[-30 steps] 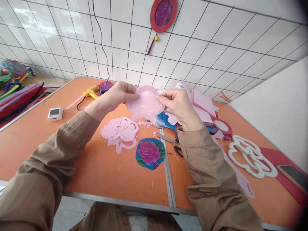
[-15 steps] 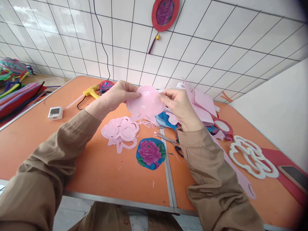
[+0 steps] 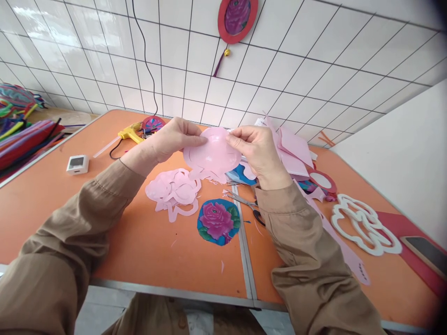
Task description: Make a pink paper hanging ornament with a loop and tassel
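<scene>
the hands pinch the pink piece between them: the left hand (image 3: 181, 139) grips one side of its upper edge and the right hand (image 3: 253, 149) the other, thumbs on the near face. the piece (image 3: 213, 153) is up off the counter (image 3: 150, 260), beyond the rose (image 3: 219, 222) and the scissors (image 3: 240, 200), with the cutouts (image 3: 174, 190) nearer the left forearm. it looks thin and light, probably felt or soft card, so it should bend easily and crease or tear under a hard pull; its shine suggests a slightly slick face. opposite edges seem the best hold, pinched lightly to keep it flat. fingers hide its back, so whether it is one layer or two is hard to say.
</scene>
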